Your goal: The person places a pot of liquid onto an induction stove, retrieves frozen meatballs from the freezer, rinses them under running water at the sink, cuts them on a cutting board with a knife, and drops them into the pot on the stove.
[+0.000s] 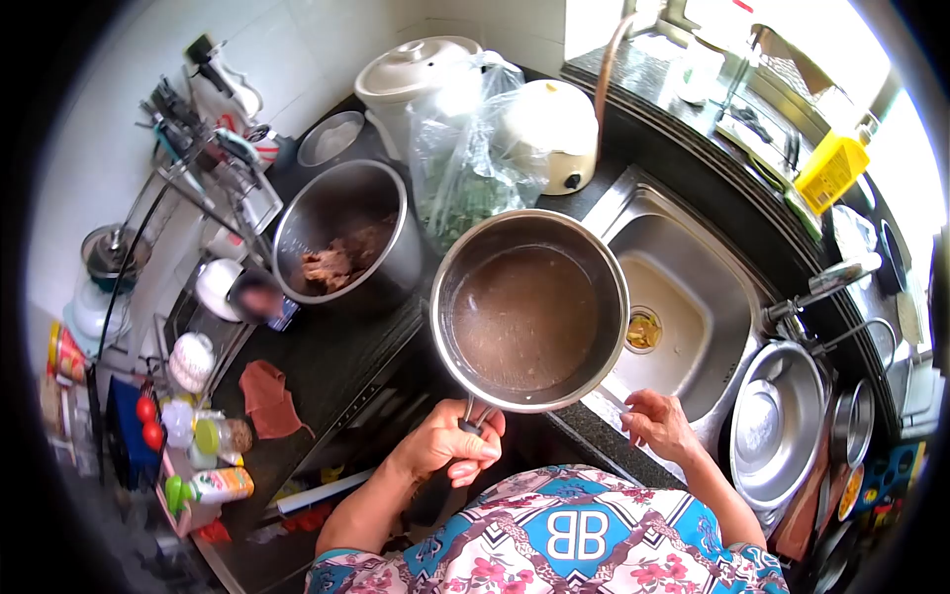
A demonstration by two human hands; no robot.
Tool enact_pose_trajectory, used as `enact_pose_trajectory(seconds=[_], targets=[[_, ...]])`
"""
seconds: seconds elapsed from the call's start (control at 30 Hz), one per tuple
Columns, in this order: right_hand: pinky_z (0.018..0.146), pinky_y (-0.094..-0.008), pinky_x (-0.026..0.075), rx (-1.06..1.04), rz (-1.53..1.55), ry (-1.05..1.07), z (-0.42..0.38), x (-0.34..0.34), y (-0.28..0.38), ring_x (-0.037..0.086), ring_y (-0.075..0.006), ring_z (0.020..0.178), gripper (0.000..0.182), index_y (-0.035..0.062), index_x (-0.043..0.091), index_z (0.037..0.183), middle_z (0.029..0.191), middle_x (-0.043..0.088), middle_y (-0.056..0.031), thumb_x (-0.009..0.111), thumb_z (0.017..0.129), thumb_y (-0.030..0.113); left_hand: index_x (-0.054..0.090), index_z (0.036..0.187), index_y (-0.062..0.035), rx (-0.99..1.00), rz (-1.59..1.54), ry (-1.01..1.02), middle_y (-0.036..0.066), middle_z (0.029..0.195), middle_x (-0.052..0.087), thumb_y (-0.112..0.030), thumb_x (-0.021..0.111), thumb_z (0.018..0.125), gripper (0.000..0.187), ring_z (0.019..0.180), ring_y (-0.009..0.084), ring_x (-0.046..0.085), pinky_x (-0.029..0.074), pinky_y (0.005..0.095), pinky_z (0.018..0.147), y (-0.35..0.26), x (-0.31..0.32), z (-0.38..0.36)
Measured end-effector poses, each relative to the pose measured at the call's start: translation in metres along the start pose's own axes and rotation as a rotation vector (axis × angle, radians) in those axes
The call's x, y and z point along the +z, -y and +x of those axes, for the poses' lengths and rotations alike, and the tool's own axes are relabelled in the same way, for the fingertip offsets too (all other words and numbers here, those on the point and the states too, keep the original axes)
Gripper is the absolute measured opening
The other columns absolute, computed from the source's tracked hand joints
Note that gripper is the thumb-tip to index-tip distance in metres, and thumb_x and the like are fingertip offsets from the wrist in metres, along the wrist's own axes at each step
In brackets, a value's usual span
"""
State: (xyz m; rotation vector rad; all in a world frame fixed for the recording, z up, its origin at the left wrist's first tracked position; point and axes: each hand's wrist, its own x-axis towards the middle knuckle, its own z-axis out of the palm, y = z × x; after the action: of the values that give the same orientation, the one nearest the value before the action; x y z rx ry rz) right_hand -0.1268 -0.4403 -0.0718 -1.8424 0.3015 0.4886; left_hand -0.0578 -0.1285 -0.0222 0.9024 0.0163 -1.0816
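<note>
My left hand [456,442] is closed around the handle of a steel saucepan [443,287], which hangs in front of me between counter and sink. Murky brown liquid [524,322] fills the lower part of the pan. To the right of the pan, my right hand [655,424] is raised near the front edge of the sink, fingers loosely curved and apart, holding nothing. Beyond the saucepan on the left stands a deep metal pot [401,247] with chunks of meat [341,262] in it.
The steel sink [727,287] has yellowish scraps [643,331] at its drain. A metal basin [742,465] sits right of it, by the faucet [826,282]. A plastic bag of greens [465,168], a white cooker [554,129] and a lidded pot [391,84] stand behind. A red cloth [267,398] lies left.
</note>
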Motion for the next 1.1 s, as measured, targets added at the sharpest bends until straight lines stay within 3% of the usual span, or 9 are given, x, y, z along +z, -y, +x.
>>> enact_pose_trajectory(seconds=[0.2,0.3,0.37,0.43,0.47,0.53,0.77,0.97,1.1], targets=[[0.055,-0.0256,0.049,-0.126,0.345,-0.189,0.006,0.013,0.0,0.059,-0.0141,0.074,0.036,-0.0024,0.054,0.106,0.085,0.062,-0.0079,0.057,0.084,0.026,0.047,0.092,0.0069,-0.164,0.087,0.114,0.014,0.062,0.053,0.002,0.06,0.072,0.024,0.037,0.0114,0.044,0.037,0.0239,0.034,-0.026,-0.009,0.005],[0.067,-0.0295,0.05,-0.248,0.828,-0.236,0.014,0.018,0.019,0.058,-0.0176,0.084,0.031,-0.0001,0.057,0.104,0.097,0.06,-0.0085,0.056,0.085,0.024,0.046,0.092,0.0084,-0.239,0.141,0.176,0.015,0.062,0.054,0.001,0.061,0.072,0.026,0.037,0.0114,0.044,0.037,0.0236,0.034,-0.034,-0.014,0.012],[0.075,-0.0312,0.048,-0.27,0.278,-0.294,0.021,0.008,0.013,0.054,-0.0161,0.091,0.044,-0.0011,0.047,0.117,0.106,0.055,-0.0092,0.049,0.088,0.032,0.047,0.093,0.0088,-0.281,0.147,0.219,0.015,0.063,0.055,0.0,0.062,0.071,0.028,0.037,0.011,0.045,0.036,0.0226,0.034,-0.04,-0.012,0.019],[0.079,-0.0334,0.048,-0.048,0.957,-0.408,0.036,0.016,0.003,0.055,-0.0192,0.093,0.041,-0.0002,0.047,0.118,0.108,0.055,-0.0107,0.048,0.088,0.027,0.047,0.092,0.0084,-0.329,0.224,0.281,0.014,0.064,0.056,-0.001,0.062,0.071,0.028,0.037,0.0104,0.045,0.036,0.0214,0.035,-0.042,-0.014,0.027],[0.079,-0.0334,0.048,-0.038,0.965,-0.438,0.038,0.02,0.005,0.055,-0.0192,0.093,0.041,-0.0002,0.047,0.118,0.108,0.055,-0.0107,0.048,0.088,0.027,0.047,0.092,0.0084,-0.358,0.238,0.306,0.014,0.064,0.056,-0.001,0.063,0.07,0.028,0.037,0.01,0.045,0.035,0.0208,0.035,-0.044,-0.014,0.03],[0.08,-0.0333,0.049,-0.215,1.331,-0.261,0.043,0.03,0.009,0.056,-0.021,0.092,0.037,0.0008,0.048,0.117,0.108,0.055,-0.013,0.047,0.088,0.023,0.048,0.089,0.0091,-0.419,0.241,0.314,0.015,0.064,0.057,0.0,0.063,0.069,0.027,0.036,0.0093,0.044,0.035,0.0203,0.034,-0.044,-0.012,0.038],[0.078,-0.0326,0.05,-0.171,1.533,-0.31,0.032,0.043,0.022,0.056,-0.0208,0.091,0.033,0.0002,0.05,0.114,0.103,0.056,-0.0144,0.045,0.088,0.021,0.048,0.087,0.0104,-0.564,0.256,0.373,0.017,0.064,0.058,-0.001,0.063,0.068,0.027,0.038,0.01,0.047,0.036,0.02,0.035,-0.038,-0.013,0.06],[0.078,-0.0325,0.05,-0.263,1.576,-0.338,0.02,0.04,-0.001,0.057,-0.0203,0.09,0.032,0.0,0.051,0.112,0.102,0.056,-0.0146,0.044,0.089,0.021,0.045,0.087,0.0107,-0.669,0.248,0.31,0.019,0.061,0.055,-0.001,0.062,0.068,0.029,0.031,0.0099,0.039,0.031,0.0246,0.027,-0.037,0.018,0.065],[0.078,-0.0325,0.05,-0.33,1.555,-0.41,-0.007,0.031,-0.033,0.057,-0.02,0.09,0.032,-0.0001,0.051,0.111,0.101,0.057,-0.0147,0.043,0.089,0.021,0.044,0.084,0.0074,-0.727,0.262,0.366,0.014,0.061,0.052,-0.002,0.061,0.072,0.023,0.033,0.01,0.04,0.032,0.0255,0.03,-0.022,0.048,0.066]])
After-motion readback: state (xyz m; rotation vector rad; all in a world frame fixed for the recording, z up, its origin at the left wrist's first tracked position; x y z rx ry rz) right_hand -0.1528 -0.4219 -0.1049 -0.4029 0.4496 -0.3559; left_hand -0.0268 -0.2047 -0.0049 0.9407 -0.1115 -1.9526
